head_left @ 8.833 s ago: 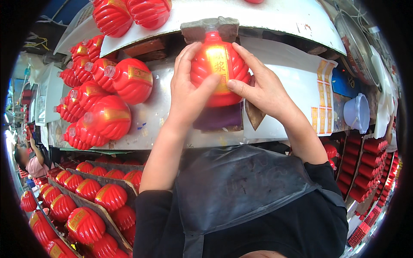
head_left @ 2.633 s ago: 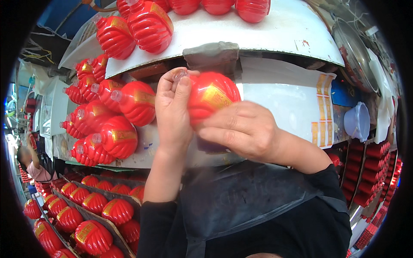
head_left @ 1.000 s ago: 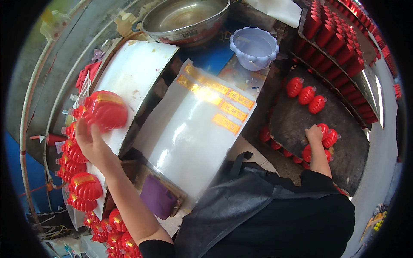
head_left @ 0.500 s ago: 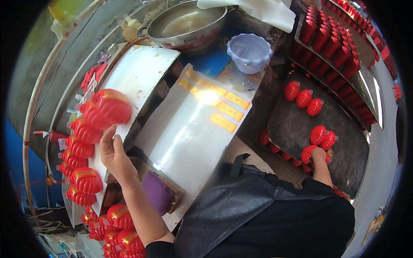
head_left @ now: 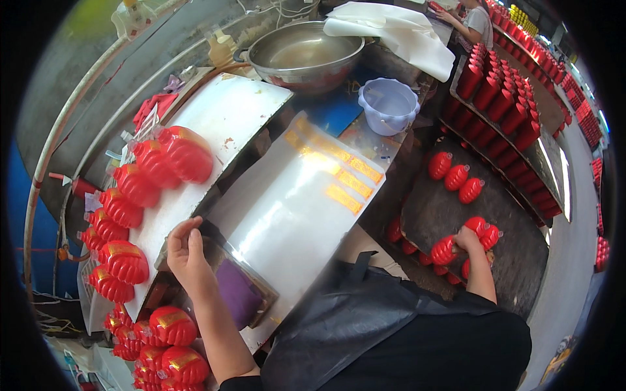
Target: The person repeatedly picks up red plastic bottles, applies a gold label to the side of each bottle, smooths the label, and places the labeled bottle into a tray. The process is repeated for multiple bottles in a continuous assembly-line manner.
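My right hand (head_left: 467,240) is closed around a red ribbed, lantern-shaped plastic bottle (head_left: 444,250) above the dark board (head_left: 515,274) at the right. Two more such bottles (head_left: 489,237) lie just beside that hand, and another group of red bottles (head_left: 457,177) lies farther back on the board. My left hand (head_left: 189,257) holds nothing, its fingers loosely bent and apart, by the near edge of the white board (head_left: 225,111). Along that board's left side sits a row of red bottles (head_left: 138,184), some with gold labels. A glossy sheet (head_left: 280,215) bearing orange-gold label strips (head_left: 355,166) lies in the middle.
A metal basin (head_left: 306,55), a pale blue scalloped bucket (head_left: 389,107) and white sheeting (head_left: 398,32) stand at the back. Racks of red cups (head_left: 502,98) rise at the far right, near another person (head_left: 473,26). More labelled bottles (head_left: 173,326) sit lower left, beside purple cloth (head_left: 235,293).
My right hand has moved left across the dark board, carrying the red bottle away from the others. My left hand has drawn back from the bottles on the white board. The view has shifted slightly.
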A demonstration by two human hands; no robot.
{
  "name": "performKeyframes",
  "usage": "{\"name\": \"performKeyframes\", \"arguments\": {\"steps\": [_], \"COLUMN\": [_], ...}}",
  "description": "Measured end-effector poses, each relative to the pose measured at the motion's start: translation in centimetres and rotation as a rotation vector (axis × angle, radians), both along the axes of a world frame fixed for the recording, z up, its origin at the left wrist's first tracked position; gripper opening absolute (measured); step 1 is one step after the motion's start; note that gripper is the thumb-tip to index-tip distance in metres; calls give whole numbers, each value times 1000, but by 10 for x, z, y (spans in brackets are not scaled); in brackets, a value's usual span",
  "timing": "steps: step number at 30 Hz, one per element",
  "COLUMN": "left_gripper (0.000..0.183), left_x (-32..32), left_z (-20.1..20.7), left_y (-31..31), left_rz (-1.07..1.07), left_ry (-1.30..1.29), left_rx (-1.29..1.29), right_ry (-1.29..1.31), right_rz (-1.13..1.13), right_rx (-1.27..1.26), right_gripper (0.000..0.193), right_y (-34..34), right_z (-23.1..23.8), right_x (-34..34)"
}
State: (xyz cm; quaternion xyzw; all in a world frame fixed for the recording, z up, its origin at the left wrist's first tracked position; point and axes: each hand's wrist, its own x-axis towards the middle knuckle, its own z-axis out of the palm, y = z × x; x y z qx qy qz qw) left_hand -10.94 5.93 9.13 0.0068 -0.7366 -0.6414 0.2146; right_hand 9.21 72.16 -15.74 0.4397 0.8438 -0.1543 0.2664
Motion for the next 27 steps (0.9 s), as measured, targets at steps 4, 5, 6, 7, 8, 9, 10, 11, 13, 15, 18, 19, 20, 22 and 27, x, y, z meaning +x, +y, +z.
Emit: {"name": "performKeyframes", "arguments": {"steps": [4,5,6,7,8,9,10,11,13,15,18,19,20,22,27], "left_gripper": [18,18,17,16,16,15,14,15,15,16,16,16,16,16,16], "left_x": [21,26,32,38,44,48,56,61,74,81,91,94,97,103,108], "left_z": [-3,-3,-5,-7,-9,-12,-14,-16,-19,-22,-24,-25,-27,-30,-39], "left_y": [-2,-3,-3,-2,-2,-1,0,0,-1,-3,-13,-17,-20,-25,-38], "left_rz": [-57,-50,-73,-108,-134,-120,-136,-135,-174,-195,-130,-108,-82,-27,45], "left_ry": [-56,-92,-97,-100,-112,-156,-165,-154,-203,-204,-237,-241,-250,-264,-302], "left_rx": [54,61,58,52,68,69,69,35,131,121,73,79,83,89,104], "right_ry": [596,560,881,970,1050,1222,1318,1395,1419,1392,1320,1306,1296,1286,1326], "right_rz": [197,-110,205,170,149,158,157,121,25,-5,-117,-149,-128,-119,134], "right_rx": [-164,-495,-369,-547,-563,-576,-676,-741,-926,-1095,-1079,-1055,-1011,-919,-465], "right_gripper": [18,19,21,20,17,17,18,17,20,23,19,18,19,20,26], "right_y": [-44,-46,-61,-67,-74,-85,-93,-103,-123,-143,-173,-182,-189,-200,-213], "right_z": [132,180,207,243,272,290,309,320,333,338,342,340,336,326,293], "right_x": [-67,-74,-99,-113,-135,-165,-188,-213,-272,-331,-416,-439,-459,-492,-545]}}
